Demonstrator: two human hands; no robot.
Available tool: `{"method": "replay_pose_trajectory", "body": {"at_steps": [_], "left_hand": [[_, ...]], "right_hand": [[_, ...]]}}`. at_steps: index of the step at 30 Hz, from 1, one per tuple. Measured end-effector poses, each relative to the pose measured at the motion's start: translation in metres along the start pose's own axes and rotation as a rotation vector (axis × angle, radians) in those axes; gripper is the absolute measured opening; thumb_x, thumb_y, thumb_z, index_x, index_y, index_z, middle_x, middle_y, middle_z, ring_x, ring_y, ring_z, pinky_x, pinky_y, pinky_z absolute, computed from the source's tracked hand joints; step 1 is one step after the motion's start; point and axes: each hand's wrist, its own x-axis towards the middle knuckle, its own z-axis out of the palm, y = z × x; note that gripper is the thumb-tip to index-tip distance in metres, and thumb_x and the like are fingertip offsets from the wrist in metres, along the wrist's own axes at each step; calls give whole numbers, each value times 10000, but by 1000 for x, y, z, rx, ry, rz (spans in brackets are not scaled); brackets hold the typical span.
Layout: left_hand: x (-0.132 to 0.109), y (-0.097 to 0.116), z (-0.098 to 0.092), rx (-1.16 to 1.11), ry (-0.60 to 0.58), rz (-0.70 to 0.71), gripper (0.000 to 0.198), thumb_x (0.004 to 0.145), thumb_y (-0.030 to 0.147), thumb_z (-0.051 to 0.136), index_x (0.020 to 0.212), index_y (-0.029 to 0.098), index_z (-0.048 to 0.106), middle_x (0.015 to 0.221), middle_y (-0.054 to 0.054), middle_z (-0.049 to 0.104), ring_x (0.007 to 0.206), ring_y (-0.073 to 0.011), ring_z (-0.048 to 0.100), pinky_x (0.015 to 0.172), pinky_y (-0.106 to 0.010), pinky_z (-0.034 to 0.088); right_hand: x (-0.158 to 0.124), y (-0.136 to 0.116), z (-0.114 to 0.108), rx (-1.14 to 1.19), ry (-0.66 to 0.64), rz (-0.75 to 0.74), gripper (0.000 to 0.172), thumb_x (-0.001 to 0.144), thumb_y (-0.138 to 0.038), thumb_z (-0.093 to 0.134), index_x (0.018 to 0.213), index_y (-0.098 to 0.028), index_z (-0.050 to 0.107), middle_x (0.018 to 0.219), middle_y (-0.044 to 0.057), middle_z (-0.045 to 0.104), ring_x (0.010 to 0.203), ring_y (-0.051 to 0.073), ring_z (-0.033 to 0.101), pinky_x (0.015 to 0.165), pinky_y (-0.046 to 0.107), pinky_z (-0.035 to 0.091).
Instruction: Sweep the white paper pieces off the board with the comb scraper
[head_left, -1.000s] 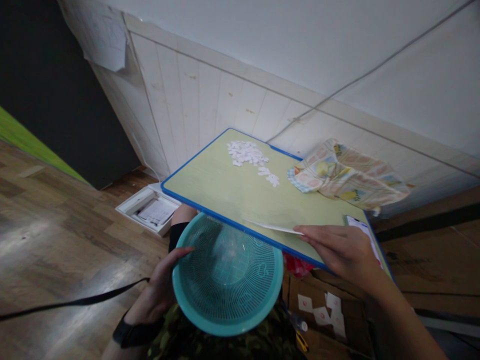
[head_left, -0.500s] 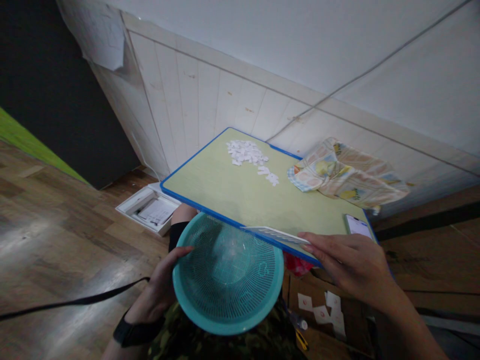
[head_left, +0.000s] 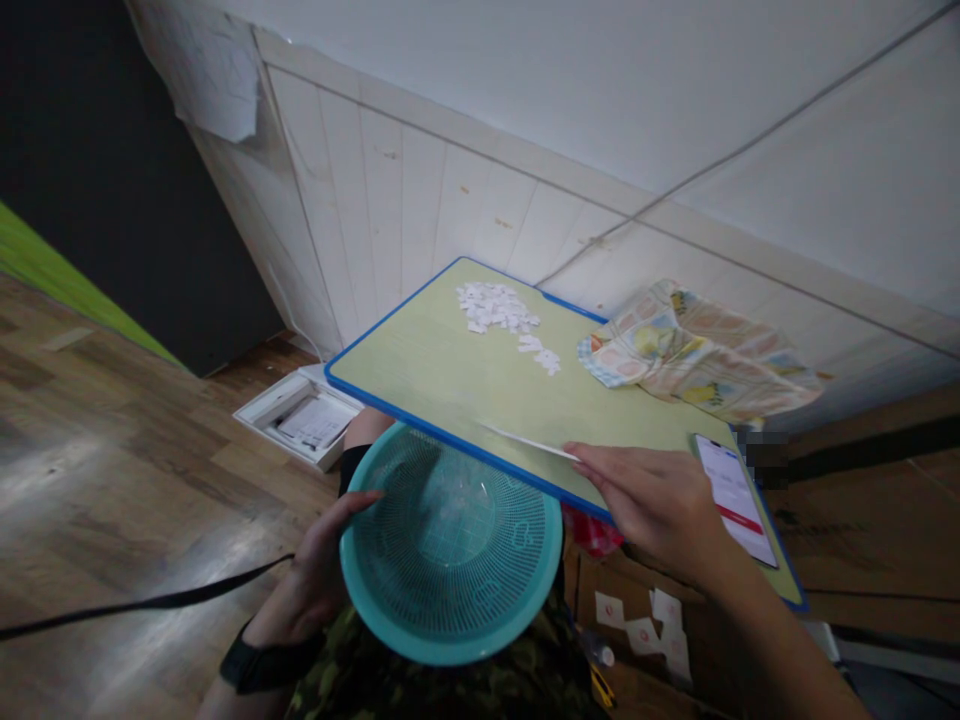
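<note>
In the head view, the left hand (head_left: 321,560) curls its thumb over the left rim of the basket (head_left: 450,652), seemingly to steady it against the table (head_left: 420,370). The right hand (head_left: 660,505) pinches one end of the card (head_left: 529,442), perhaps leaving its edge free; the card points leftward from those fingertips, between the hands, near the table's front edge.

Left grip (head_left: 319,560): thumb (head_left: 358,502) extended on top, other fingers hidden; left forearm (head_left: 225,698) behind it. Right grip (head_left: 664,505): fingertips (head_left: 579,453) pinched, pointing inward; right forearm (head_left: 776,615) angled back, outward from it.
</note>
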Motion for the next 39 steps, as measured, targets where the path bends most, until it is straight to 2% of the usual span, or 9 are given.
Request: {"method": "replay_pose_trajectory", "body": {"at_steps": [6, 10, 15, 20, 23, 28, 33, 39], "left_hand": [[4, -1, -7, 15, 10, -10, 173, 806, 103, 576, 716, 86, 723, 580, -100, 733, 463, -197, 660, 483, -293, 569], [7, -2, -12, 2, -44, -12, 155, 807, 132, 593, 779, 87, 738, 638, -108, 755, 523, -216, 686, 535, -318, 586], [8, -2, -12, -1, -31, -46, 168, 806, 153, 592, 760, 86, 739, 601, -109, 740, 479, -212, 660, 513, -337, 583], [10, -1, -13, -8, -46, -52, 181, 810, 154, 588, 754, 85, 745, 584, -102, 730, 475, -205, 647, 564, -353, 592], [13, -1, -17, -12, -55, -26, 171, 807, 146, 594, 751, 89, 745, 607, -104, 738, 496, -206, 655, 558, -340, 584], [17, -1, -21, -11, -45, -15, 182, 819, 149, 581, 752, 93, 741, 649, -113, 755, 509, -205, 663, 563, -340, 585], [12, 0, -16, -9, -28, 0, 156, 796, 129, 597, 717, 93, 727, 595, -96, 731, 476, -198, 650, 537, -329, 582], [8, 2, -12, -26, -12, -17, 139, 780, 104, 604, 690, 106, 711, 578, -86, 721, 470, -193, 646, 510, -309, 571]], "right_hand": [[-1, -14, -12, 64, -60, -82, 529, 819, -13, 557, 1309, -211, 521, 1111, 35, 727, 925, 140, 710, 773, 259, 577], [3, -13, -12, 62, -33, -51, 476, 825, -36, 585, 1261, -225, 565, 1078, 13, 739, 895, 126, 716, 757, 226, 572], [22, 3, 4, -60, 107, 2, 339, 823, -72, 634, 1130, -213, 654, 1003, 9, 759, 855, 135, 727, 748, 207, 569], [37, 21, 23, -113, 73, 14, 297, 864, -92, 579, 1126, -200, 670, 986, 8, 761, 840, 149, 731, 718, 237, 578], [35, 23, 24, -88, 44, -4, 306, 860, -85, 572, 1123, -203, 675, 991, 5, 760, 853, 148, 730, 717, 238, 582], [25, 15, 13, -8, 25, -6, 318, 842, -63, 585, 1114, -199, 678, 1024, 20, 753, 883, 143, 725, 780, 237, 583], [18, 7, 6, 62, 29, -23, 376, 818, -44, 598, 1136, -233, 670, 1020, 9, 755, 879, 140, 726, 782, 228, 588], [4, 2, 1, 102, -9, -61, 502, 806, -30, 584, 1255, -254, 598, 1069, 21, 742, 922, 155, 718, 797, 264, 597]]}}
